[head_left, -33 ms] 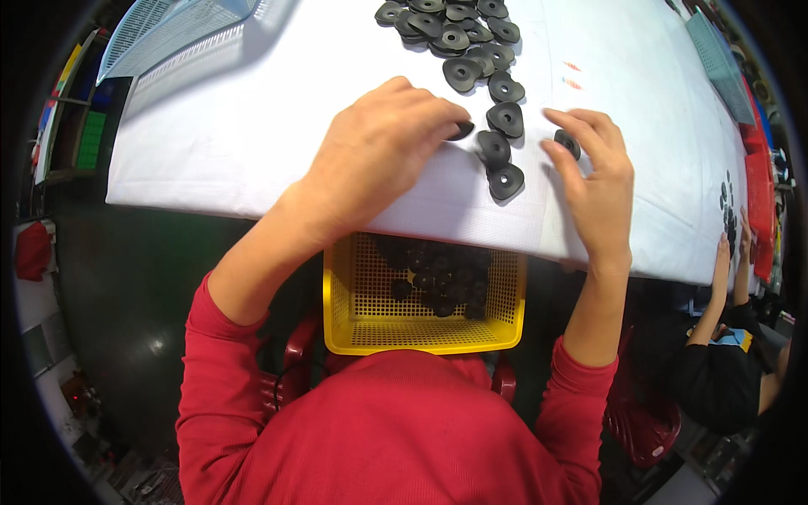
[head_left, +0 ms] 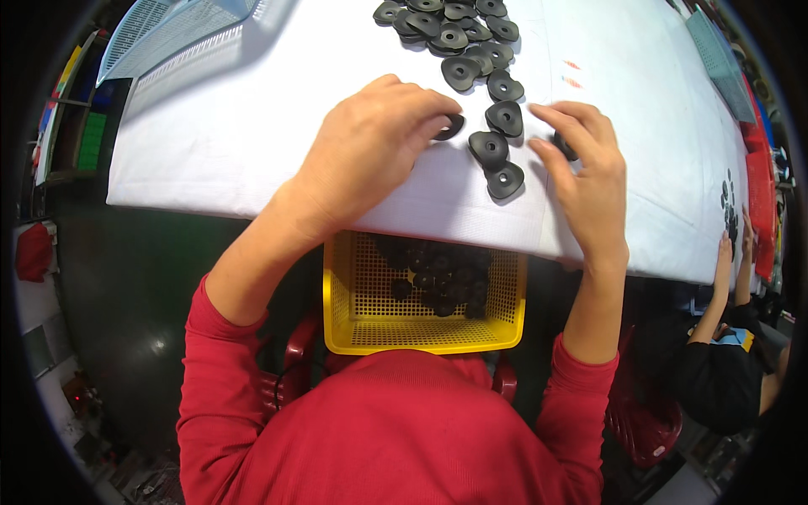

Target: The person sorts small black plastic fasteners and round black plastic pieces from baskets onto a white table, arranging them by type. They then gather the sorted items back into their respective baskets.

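Observation:
My left hand (head_left: 370, 143) is over the white table, thumb and fingers pinched on a black curved disc (head_left: 453, 128). To its right, a column of black curved discs (head_left: 505, 119), each with a small central hole, leads back to a loose heap (head_left: 450, 36). Across the column, my right hand (head_left: 593, 172) holds its thumb and forefinger apart with a gap between them. A smaller-looking black piece (head_left: 566, 148) shows partly behind those fingers; whether the hand touches it I cannot tell. The two nearest discs (head_left: 490, 150) overlap slightly.
Below the table edge sits a yellow mesh basket (head_left: 425, 337) with several dark round parts inside. A pale blue basket (head_left: 172, 38) stands at the far left of the white tabletop (head_left: 210, 160). At the right, another person's hands (head_left: 725, 244) are beside small black pieces (head_left: 729, 206).
Both hands have shifted slightly left, the left one carrying its disc. The second-nearest disc of the column lies flatter and a little further left.

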The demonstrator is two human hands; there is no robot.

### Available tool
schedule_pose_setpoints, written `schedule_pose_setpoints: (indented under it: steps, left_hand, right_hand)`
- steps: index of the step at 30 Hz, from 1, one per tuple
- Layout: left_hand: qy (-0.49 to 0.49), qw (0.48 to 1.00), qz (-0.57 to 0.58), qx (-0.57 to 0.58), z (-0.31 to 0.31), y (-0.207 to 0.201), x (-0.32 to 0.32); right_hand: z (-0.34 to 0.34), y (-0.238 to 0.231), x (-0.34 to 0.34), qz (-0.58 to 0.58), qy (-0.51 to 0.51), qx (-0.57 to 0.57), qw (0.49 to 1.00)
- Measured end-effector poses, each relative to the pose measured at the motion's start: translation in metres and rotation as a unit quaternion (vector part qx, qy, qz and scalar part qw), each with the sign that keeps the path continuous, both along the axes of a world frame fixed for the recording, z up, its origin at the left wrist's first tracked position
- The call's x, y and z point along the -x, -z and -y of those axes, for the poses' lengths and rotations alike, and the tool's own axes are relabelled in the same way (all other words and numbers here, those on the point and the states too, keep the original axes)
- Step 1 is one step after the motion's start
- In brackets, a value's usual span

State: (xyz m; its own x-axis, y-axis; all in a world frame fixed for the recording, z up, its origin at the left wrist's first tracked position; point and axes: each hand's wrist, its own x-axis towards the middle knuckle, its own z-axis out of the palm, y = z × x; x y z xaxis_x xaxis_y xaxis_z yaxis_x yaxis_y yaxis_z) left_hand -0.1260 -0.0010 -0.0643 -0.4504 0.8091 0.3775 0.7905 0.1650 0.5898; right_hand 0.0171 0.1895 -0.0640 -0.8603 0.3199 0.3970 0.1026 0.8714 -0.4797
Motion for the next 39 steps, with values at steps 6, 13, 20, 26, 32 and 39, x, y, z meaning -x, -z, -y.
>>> schedule_pose_setpoints:
  steps: [6, 13, 20, 26, 32, 39]
  left_hand:
    - [-0.018, 0.990, -0.143, 0.008, -0.002, -0.002, 0.007]
    - [0.099, 0.982, -0.158, 0.015, -0.017, 0.007, -0.015]
    - [0.098, 0.971, -0.202, 0.083, -0.006, 0.002, -0.012]
    - [0.071, 0.973, -0.206, 0.080, -0.003, -0.007, -0.011]
    - [0.059, 0.967, -0.241, 0.064, -0.039, 0.004, -0.009]
    - [0.063, 0.980, -0.164, 0.090, -0.050, 0.003, -0.009]
  right_hand:
    - [0.006, 0.007, 0.011, 0.001, -0.040, -0.104, 0.994]
    - [0.003, -0.014, -0.022, -0.004, 0.037, 0.223, 0.974]
    - [0.000, 0.000, -0.040, 0.007, 0.075, -0.022, 0.997]
    - [0.033, 0.004, -0.029, 0.000, -0.063, -0.076, 0.995]
    - [0.029, -0.009, -0.030, 0.039, -0.006, 0.082, 0.996]
    - [-0.010, -0.014, 0.006, -0.048, 0.006, 0.020, 0.999]
